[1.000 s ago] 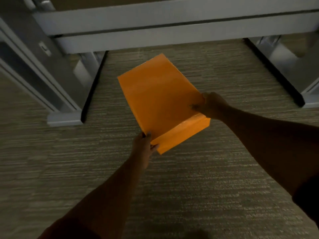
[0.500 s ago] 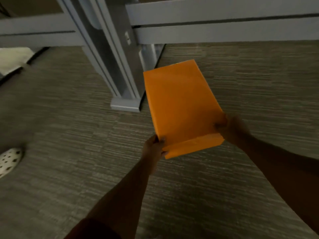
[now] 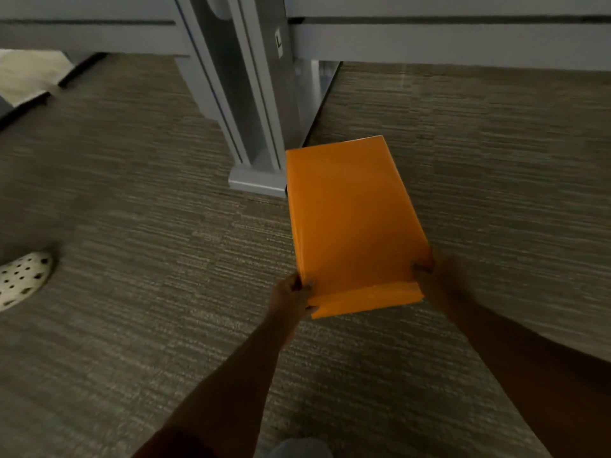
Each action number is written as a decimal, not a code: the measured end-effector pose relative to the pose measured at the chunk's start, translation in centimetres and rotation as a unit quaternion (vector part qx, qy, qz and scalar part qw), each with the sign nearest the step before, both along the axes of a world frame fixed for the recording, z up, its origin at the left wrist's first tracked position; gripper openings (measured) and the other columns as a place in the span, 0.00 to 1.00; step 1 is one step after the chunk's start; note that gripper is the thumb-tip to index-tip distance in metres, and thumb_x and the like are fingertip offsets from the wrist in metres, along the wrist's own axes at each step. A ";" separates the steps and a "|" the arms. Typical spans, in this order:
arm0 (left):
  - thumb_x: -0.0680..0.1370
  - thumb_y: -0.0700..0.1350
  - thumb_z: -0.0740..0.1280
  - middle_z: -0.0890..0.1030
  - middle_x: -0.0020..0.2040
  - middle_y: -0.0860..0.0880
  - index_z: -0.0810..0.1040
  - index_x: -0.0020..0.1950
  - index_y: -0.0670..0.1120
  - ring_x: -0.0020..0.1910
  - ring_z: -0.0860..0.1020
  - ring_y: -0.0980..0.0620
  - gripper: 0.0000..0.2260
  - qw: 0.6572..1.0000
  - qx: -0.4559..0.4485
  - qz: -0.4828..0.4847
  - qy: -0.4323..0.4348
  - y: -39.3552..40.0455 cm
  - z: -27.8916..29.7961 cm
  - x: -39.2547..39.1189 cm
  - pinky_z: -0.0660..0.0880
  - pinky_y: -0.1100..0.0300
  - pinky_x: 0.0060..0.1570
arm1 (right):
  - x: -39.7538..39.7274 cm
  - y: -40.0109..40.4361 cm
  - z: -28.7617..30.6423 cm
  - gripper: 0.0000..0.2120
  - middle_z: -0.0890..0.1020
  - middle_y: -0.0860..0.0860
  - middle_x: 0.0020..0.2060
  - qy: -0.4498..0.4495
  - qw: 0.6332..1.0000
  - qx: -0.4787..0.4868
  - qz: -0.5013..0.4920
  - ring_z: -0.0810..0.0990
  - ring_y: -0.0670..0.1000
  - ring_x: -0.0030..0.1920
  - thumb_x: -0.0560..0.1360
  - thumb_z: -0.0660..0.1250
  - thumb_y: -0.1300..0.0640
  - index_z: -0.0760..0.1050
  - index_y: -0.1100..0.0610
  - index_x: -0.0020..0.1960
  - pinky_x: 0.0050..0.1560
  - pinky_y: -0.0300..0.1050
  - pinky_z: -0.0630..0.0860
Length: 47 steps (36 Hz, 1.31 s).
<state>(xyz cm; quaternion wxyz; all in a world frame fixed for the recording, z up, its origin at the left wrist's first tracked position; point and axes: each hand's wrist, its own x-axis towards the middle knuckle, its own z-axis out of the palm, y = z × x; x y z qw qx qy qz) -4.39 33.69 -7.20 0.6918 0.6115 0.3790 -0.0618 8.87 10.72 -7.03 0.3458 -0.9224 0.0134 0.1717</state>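
I hold a flat orange box [image 3: 350, 219] out in front of me above the carpet, long side pointing away. My left hand [image 3: 292, 297] grips its near left corner, thumb on top. My right hand [image 3: 436, 280] grips the near right corner, fingertips curled over the top edge. The undersides of both hands are hidden by the box.
A grey desk leg with a flat foot [image 3: 256, 180] stands just left of the box's far end. Grey desk rails [image 3: 446, 38] run across the top. A white perforated clog [image 3: 23, 279] lies on the carpet at the left. A pale board [image 3: 26, 74] lies far left.
The view has swung to the right of the desk leg's earlier spot: the leg and the clog have come into view, and the box now sits lower and straighter between my hands.
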 end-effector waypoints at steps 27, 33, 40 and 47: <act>0.80 0.52 0.62 0.74 0.69 0.40 0.61 0.77 0.48 0.62 0.77 0.39 0.26 0.952 0.302 -0.048 0.003 -3.6 6.4 -2.6 0.75 0.40 0.61 | -6.8 4.9 4.4 0.34 0.63 0.59 0.76 -0.128 0.975 -0.130 0.123 0.65 0.65 0.73 0.79 0.60 0.40 0.58 0.55 0.79 0.63 0.63 0.70; 0.80 0.50 0.64 0.50 0.82 0.41 0.49 0.81 0.43 0.78 0.56 0.38 0.35 0.925 0.373 -0.067 -0.027 -5.3 7.1 -5.9 0.57 0.44 0.74 | -9.6 5.5 5.3 0.34 0.60 0.59 0.78 -0.130 0.970 -0.131 0.162 0.61 0.65 0.75 0.80 0.59 0.40 0.56 0.55 0.80 0.65 0.64 0.69; 0.78 0.51 0.67 0.39 0.81 0.44 0.41 0.81 0.46 0.79 0.51 0.36 0.42 0.923 0.380 -0.044 -0.041 -4.4 6.8 -7.2 0.57 0.42 0.74 | -9.4 3.7 5.6 0.38 0.58 0.61 0.79 -0.059 0.985 -0.097 0.133 0.66 0.66 0.73 0.80 0.60 0.41 0.48 0.57 0.81 0.62 0.60 0.72; 0.78 0.53 0.66 0.40 0.81 0.42 0.40 0.81 0.47 0.79 0.53 0.35 0.42 0.919 0.389 -0.067 -0.001 -3.5 5.7 -7.3 0.60 0.42 0.73 | -8.0 8.8 8.1 0.45 0.61 0.60 0.78 -0.007 0.996 0.033 0.087 0.71 0.65 0.70 0.78 0.64 0.38 0.42 0.56 0.82 0.56 0.56 0.73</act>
